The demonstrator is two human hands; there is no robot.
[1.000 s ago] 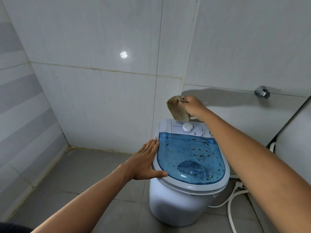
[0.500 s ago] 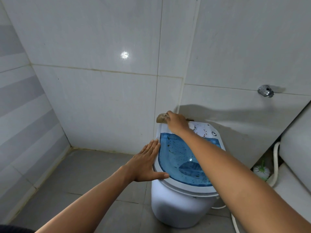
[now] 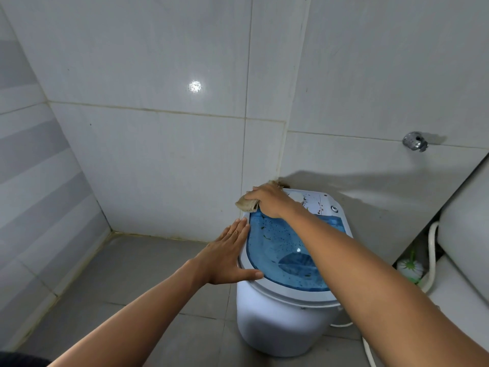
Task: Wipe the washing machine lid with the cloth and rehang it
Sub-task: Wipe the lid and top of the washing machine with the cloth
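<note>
Forearms reach in from the bottom edge toward a small white washing machine [image 3: 277, 321] standing on the grey tiled floor. Nearest, the left hand [image 3: 227, 256] lies flat and relaxed against the left rim of the machine, fingers straight along the edge and thumb spread over the front of the rim; it holds nothing and looks to be steadying the tub. Beyond it the translucent blue lid [image 3: 275, 250] is closed and speckled all over with dark flecks and bits of debris, so by the look of it most of the wiping remains to be done. Farther back, the right hand [image 3: 270, 201] presses a crumpled tan cloth [image 3: 247, 205] onto the rear left corner of the machine top, fingers bent over the bunched fabric, with the heel of the hand over the back edge of the lid. The white control panel [image 3: 315, 201] behind the lid also carries dark specks. Judging from this, the wipe is only starting at the far corner; clearing the blue surface and rehanging the cloth are left. No hook or rail for it shows. On the wall behind, a metal tap [image 3: 415, 141] juts out.
</note>
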